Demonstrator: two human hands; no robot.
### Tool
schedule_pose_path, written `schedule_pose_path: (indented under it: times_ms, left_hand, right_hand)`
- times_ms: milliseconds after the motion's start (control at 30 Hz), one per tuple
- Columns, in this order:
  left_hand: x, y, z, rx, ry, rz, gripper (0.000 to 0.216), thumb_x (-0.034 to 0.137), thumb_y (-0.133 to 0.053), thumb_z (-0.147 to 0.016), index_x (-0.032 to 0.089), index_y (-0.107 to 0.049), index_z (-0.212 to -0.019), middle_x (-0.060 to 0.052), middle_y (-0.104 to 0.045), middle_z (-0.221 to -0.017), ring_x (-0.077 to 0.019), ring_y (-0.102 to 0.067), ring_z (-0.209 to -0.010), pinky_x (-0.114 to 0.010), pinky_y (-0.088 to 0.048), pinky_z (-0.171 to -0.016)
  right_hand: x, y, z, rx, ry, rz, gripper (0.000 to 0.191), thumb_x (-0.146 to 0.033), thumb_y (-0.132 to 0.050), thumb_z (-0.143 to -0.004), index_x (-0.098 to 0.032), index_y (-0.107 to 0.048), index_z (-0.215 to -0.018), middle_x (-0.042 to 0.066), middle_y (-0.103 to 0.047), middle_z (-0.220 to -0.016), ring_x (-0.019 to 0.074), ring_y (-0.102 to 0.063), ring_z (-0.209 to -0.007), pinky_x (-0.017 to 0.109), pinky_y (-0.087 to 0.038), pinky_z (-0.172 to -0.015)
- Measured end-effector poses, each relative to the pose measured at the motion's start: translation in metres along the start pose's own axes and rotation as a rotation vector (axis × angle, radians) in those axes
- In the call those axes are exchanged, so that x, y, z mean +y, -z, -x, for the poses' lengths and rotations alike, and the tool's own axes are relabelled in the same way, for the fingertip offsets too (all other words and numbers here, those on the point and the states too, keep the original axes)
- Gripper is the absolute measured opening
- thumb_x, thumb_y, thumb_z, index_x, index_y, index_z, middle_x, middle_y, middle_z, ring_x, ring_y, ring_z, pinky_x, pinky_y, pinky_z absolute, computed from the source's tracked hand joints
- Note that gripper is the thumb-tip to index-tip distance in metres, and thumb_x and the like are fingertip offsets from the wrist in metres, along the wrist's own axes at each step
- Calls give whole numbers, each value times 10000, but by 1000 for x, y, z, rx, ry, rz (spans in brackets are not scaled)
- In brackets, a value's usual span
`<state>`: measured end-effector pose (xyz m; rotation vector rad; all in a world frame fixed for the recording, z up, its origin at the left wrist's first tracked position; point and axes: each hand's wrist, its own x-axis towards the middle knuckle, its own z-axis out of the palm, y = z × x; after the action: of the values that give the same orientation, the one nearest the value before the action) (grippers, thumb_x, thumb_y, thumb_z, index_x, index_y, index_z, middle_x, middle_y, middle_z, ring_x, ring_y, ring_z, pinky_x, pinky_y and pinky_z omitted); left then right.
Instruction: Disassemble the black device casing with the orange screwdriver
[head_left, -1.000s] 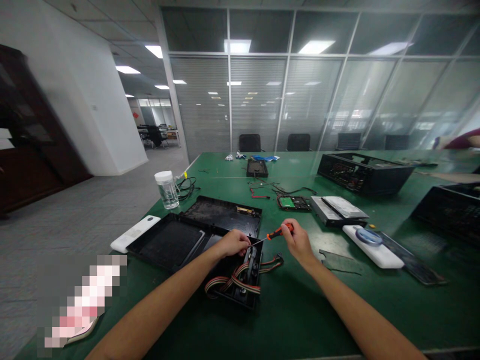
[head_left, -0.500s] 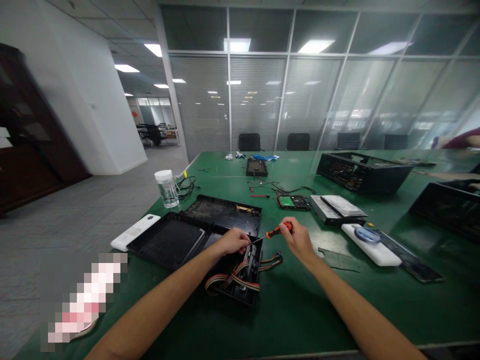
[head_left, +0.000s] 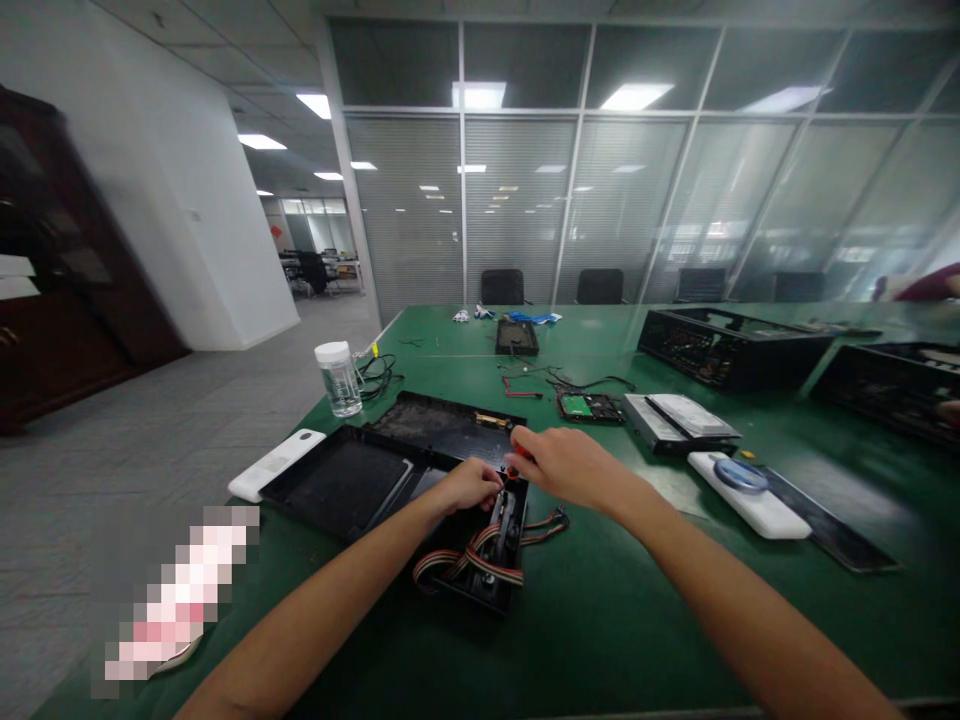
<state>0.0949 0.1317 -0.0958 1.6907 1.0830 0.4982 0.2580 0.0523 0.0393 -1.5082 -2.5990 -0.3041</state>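
Observation:
My right hand (head_left: 559,462) is closed round a red-and-black screwdriver (head_left: 515,466), whose handle is mostly covered by the fingers. The tool points down into the right end of an open black casing (head_left: 330,490). Just left of it, my left hand (head_left: 474,485) is pinched over the casing's narrow compartment, its fingertips close to the tool. What those fingertips hold, if anything, is too small to make out. Striped multicoloured wires (head_left: 469,568) loop out of the compartment below both hands. Behind the casing lies a flat black panel (head_left: 431,425).
Right on the green table (head_left: 600,620) lie a hard drive with a green board (head_left: 577,406), a silver-and-black drive unit (head_left: 675,425) and a white device with a blue disc (head_left: 750,495). A clear jar (head_left: 341,382) stands left. Computer cases (head_left: 731,350) sit farther back.
My right hand has moved left with the screwdriver, which now stands steeper over the compartment beside my left hand. The left hand has stayed nearly in place.

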Motion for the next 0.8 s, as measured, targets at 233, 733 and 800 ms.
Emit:
schedule_pose_path:
  times_ms: [233,733,800]
  left_hand:
    - [2,-1,1,10,27,-15,104,157,-509,-685,103,-590,-648,31,-536,-498,-82,-493,-435,-193,-405,-472]
    - [6,-1,4,27,45,1,106,185,-534,-692,103,-600,-678,35,-536,-498,-78,-494,-436,-190,-409,-483]
    - [7,-1,5,23,45,5,116,199,-545,-689,101,-606,-683,33,-536,-495,-78,-493,-434,-193,-411,-486]
  right_hand:
    - [-6,10,-27,-58,-42,49,413,-436,-254,-900,-155,-528,-1029,115,-660,-868,242,-625,-786,310,-400,-655]
    - [25,0,-9,-63,-63,-198,479,-506,-254,-889,-166,-521,-1094,86,-647,-817,201,-590,-728,272,-360,-631]
    - [31,-1,-5,-77,13,-312,417,-471,-280,-895,-194,-528,-1084,50,-640,-792,164,-572,-691,242,-343,-604]
